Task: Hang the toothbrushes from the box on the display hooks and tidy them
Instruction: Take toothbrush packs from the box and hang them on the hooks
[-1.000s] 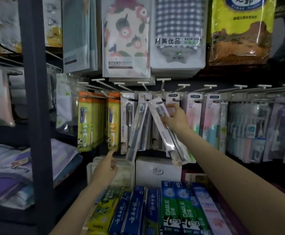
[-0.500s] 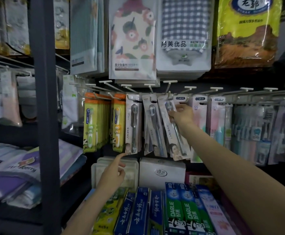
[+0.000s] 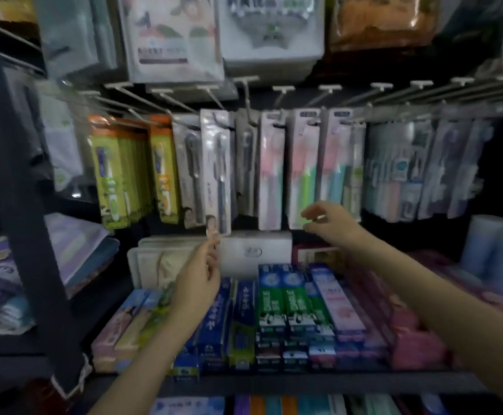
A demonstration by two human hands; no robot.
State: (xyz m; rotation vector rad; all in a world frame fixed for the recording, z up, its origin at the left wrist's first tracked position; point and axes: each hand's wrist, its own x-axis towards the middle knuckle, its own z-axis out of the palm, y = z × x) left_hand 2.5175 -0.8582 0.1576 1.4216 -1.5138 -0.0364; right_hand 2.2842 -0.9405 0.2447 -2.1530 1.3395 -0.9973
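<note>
Grey toothbrush pack (image 3: 216,172) hangs on its display hook (image 3: 211,97); your left hand (image 3: 198,280) pinches its bottom edge, your right hand (image 3: 331,224) hovers loosely curled, empty, above the toothpaste shelf (image 3: 319,381)

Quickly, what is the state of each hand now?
Left hand: pinches the bottom of a grey toothbrush pack.
Right hand: fingers loosely curled, holding nothing.
</note>
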